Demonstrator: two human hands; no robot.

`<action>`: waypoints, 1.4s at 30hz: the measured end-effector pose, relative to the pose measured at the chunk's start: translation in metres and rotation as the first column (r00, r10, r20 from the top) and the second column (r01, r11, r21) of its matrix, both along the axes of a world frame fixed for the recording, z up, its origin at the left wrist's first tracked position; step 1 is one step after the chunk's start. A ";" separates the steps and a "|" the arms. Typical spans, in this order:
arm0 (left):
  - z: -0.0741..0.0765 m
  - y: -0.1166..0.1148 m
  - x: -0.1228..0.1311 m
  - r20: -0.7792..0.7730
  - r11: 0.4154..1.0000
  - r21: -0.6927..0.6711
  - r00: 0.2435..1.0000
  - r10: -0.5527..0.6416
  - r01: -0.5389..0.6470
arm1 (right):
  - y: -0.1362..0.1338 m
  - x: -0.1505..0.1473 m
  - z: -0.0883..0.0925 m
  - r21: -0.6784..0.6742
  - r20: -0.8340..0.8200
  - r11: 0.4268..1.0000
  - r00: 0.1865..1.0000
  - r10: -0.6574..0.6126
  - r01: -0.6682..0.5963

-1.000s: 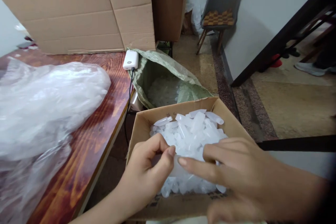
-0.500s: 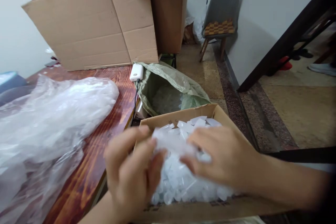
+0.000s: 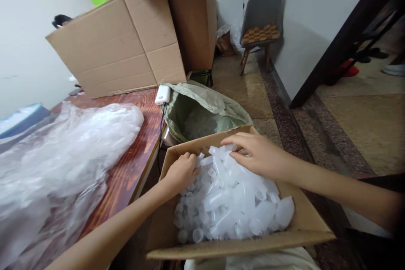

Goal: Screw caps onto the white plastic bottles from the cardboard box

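Plastic tubes (image 3: pixel 234 202) heap in our cardboard box (image 3: pixel 240 249); our left hand (image 3: pixel 181 173) reaches its far left, our right hand (image 3: pixel 257 154) its far right; whether fingers clamp any, we cannot tell.

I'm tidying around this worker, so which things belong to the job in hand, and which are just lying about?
Belong:
Translucent plastic pieces, with the left hand and right hand at them
Open cardboard box holding them
Perhaps the green sack and plastic bag, both with pale contents

Apparently just lying about:
White device and its black cable
Grey chair
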State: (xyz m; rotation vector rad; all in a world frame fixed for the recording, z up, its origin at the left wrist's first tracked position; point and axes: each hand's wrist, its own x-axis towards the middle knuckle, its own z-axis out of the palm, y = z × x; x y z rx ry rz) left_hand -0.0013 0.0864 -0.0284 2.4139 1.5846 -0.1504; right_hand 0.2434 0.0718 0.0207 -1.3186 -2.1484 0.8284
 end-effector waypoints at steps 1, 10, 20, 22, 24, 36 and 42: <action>0.001 0.001 0.000 0.000 1.000 -0.013 1.000 0.008 -0.008 | -0.001 0.002 -0.002 0.029 0.023 0.999 0.999 0.026 -0.027; 0.050 -0.042 0.018 0.286 0.998 -0.009 0.956 -0.060 0.065 | -0.013 -0.002 -0.007 0.217 0.156 0.959 0.976 0.152 -0.184; 0.088 -0.070 0.033 0.613 0.890 -0.454 0.711 0.346 -0.042 | -0.035 0.001 0.017 0.367 0.130 0.860 0.935 0.330 -0.355; 0.091 -0.072 0.036 0.563 0.715 -0.698 0.581 0.588 -0.046 | -0.040 0.002 0.021 0.462 0.093 0.798 0.916 0.391 -0.388; 0.092 -0.074 0.037 0.446 0.516 -0.856 0.514 0.733 0.007 | -0.046 0.001 0.025 0.553 0.096 0.726 0.896 0.433 -0.410; 0.100 -0.088 0.030 0.654 0.982 -0.188 0.744 0.139 -0.018 | -0.057 -0.007 0.030 0.321 0.000 0.893 0.943 0.334 -0.316; 0.111 -0.090 0.026 0.649 0.952 -0.304 0.724 0.233 -0.034 | -0.047 0.010 0.027 0.391 0.195 0.817 0.906 0.375 -0.423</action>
